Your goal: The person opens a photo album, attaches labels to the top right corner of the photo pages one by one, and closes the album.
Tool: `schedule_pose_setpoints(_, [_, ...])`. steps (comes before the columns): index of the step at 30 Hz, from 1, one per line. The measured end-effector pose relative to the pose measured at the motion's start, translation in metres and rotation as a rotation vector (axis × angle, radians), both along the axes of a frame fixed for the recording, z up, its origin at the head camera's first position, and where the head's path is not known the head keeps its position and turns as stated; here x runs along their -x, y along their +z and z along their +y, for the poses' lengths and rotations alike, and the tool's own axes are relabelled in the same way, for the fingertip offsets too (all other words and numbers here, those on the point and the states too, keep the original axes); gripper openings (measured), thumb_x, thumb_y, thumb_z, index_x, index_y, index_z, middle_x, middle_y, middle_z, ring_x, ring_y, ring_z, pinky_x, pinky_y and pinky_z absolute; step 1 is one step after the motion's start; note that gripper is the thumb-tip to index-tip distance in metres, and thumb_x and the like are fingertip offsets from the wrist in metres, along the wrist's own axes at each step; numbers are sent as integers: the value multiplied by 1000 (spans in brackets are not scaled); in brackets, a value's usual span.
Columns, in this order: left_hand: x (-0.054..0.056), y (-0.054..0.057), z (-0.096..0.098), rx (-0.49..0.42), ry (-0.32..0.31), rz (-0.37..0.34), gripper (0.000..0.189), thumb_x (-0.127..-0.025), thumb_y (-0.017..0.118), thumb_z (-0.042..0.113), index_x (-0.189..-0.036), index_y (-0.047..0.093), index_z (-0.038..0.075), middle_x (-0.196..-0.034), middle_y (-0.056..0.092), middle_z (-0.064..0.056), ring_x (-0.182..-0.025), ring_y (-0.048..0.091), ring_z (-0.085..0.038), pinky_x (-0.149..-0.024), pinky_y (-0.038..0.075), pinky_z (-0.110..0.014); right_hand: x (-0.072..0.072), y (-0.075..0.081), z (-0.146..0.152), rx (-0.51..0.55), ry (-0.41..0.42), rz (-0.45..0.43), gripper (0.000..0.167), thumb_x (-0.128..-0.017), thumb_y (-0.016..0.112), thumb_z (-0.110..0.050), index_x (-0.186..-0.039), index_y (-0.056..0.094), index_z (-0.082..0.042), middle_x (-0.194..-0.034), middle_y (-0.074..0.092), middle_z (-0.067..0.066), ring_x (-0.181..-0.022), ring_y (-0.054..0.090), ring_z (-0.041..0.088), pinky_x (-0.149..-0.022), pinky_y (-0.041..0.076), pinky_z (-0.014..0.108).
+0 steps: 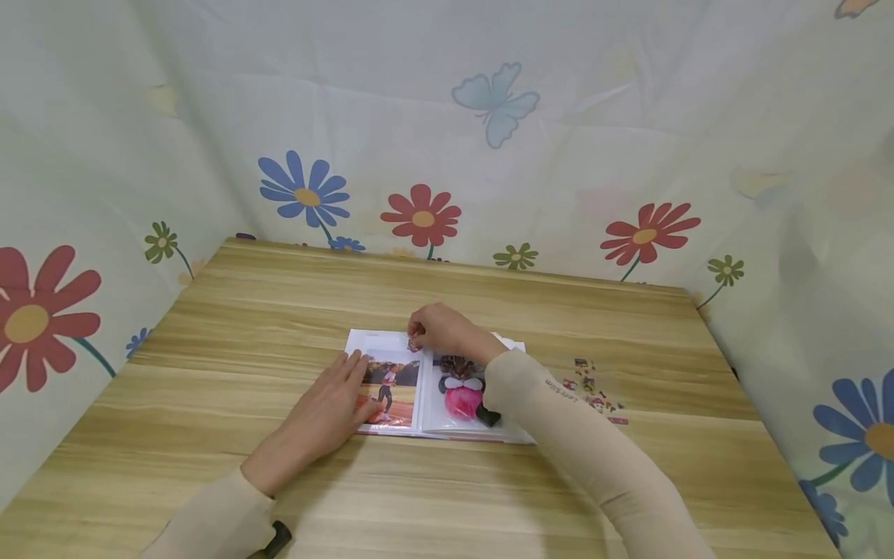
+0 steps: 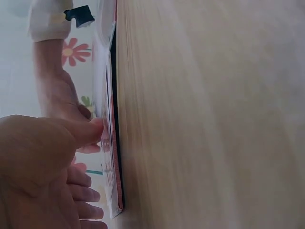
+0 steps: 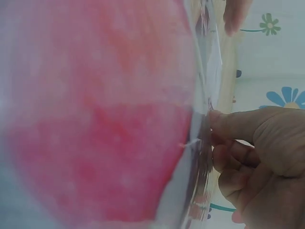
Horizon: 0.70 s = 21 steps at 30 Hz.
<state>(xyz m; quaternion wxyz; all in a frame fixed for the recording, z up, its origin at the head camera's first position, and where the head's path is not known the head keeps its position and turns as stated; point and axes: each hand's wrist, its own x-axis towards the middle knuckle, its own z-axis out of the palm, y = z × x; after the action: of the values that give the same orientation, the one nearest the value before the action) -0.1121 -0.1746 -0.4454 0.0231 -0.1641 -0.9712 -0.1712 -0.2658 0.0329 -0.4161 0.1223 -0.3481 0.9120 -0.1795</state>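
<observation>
An album [image 1: 434,425] lies spread on the table, with a photo of a running person [image 1: 391,392] on its left page. On the right page is a photo of a cat [image 1: 457,369] with a bright pink shape below it, partly hidden by the right sleeve. My left hand [image 1: 328,400] rests on the left page's outer edge, fingers straight; its thumb [image 2: 88,132] touches the page. Above the album's top middle, my right hand [image 1: 443,330] pinches a small dark-reddish sticker [image 1: 415,344] between thumb and fingers. In the right wrist view those curled fingers [image 3: 233,164] stand at the page's edge.
A clear sheet of small colourful stickers [image 1: 594,388] lies right of the album, near the right forearm. The wooden table [image 1: 279,287] is bordered by a white curtain [image 1: 391,101] printed with flowers and a butterfly.
</observation>
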Motion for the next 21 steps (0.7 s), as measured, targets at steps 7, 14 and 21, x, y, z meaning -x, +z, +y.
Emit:
schedule_pose_setpoints(7, [-2, 1, 1, 6, -18, 13, 73, -99, 72, 29, -148, 41, -15, -153, 39, -38, -144, 33, -55, -118, 30, -59, -7, 6, 4, 32, 10, 96, 15, -102, 64, -8, -109, 78, -4, -106, 75, 8, -95, 67, 20, -90, 55, 35])
schedule_pose_setpoints(14, [-4, 1, 2, 8, -15, 28, 70, -101, 69, 26, -148, 41, -17, -153, 37, -39, -144, 33, -54, -118, 31, -58, -35, 13, 18, 9, 68, 208, 31, -107, 58, -15, -132, 67, 0, -136, 66, 15, -132, 58, 29, -111, 45, 44])
schedule_pose_setpoints(21, [-4, 3, -2, 3, -32, 19, 69, -102, 68, 26, -148, 40, -17, -153, 36, -39, -144, 32, -55, -117, 33, -60, -68, 7, 18, -231, 50, 157, 61, -111, 45, -42, -159, 39, -6, -167, 30, 12, -155, 25, 30, -123, 24, 57])
